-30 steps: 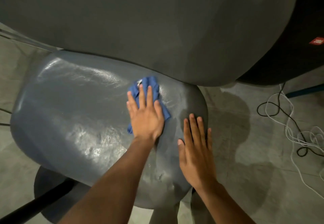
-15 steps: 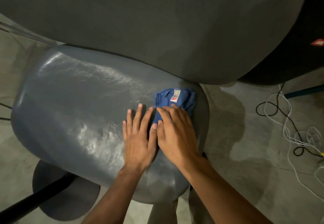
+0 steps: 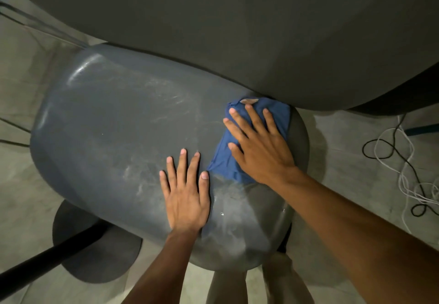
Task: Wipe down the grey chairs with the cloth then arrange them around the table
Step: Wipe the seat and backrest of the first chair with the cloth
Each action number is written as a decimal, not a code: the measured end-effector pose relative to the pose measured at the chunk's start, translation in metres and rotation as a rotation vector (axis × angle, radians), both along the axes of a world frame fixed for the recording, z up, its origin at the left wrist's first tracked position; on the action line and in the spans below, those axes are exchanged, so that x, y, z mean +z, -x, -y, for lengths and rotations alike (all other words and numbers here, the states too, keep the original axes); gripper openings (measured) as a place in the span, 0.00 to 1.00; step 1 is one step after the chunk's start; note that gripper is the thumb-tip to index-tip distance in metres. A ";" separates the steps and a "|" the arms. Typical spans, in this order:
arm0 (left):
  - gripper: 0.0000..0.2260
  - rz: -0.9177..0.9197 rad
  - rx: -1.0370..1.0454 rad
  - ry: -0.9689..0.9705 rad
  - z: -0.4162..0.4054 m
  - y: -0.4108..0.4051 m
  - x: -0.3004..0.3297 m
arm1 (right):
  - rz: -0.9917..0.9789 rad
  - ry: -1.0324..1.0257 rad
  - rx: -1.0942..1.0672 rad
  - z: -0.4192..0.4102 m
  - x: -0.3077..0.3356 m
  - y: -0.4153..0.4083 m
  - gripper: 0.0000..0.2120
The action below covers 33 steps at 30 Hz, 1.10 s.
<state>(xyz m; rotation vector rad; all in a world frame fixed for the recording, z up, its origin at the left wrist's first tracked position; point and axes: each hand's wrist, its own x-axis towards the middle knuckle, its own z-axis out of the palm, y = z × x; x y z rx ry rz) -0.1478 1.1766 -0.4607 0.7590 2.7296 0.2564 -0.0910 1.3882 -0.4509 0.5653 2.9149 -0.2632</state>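
A glossy grey chair fills the middle of the view, its seat streaked with damp marks. The blue cloth lies on the right part of the seat, close under the chair's dark backrest. My right hand presses flat on the cloth with fingers spread and straight. My left hand rests flat on the bare seat just left of the cloth, fingers straight.
A dark round base and a black bar sit on the concrete floor at lower left. Black and white cables lie tangled on the floor to the right. Thin cables cross the floor at left.
The cloth passed from under my left hand to under my right hand. My right hand pushed it toward the right rear of the seat. My left hand settled flat on the bare seat.
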 end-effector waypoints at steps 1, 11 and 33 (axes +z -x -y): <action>0.26 -0.005 -0.003 -0.003 0.000 0.000 0.000 | 0.006 -0.019 -0.025 0.001 0.002 -0.007 0.29; 0.25 -0.018 0.029 -0.031 0.000 -0.001 -0.002 | 0.042 0.043 -0.378 0.057 0.023 -0.100 0.35; 0.24 -0.081 0.061 -0.024 -0.003 -0.004 -0.005 | 0.027 -0.006 -0.208 0.086 0.024 -0.107 0.36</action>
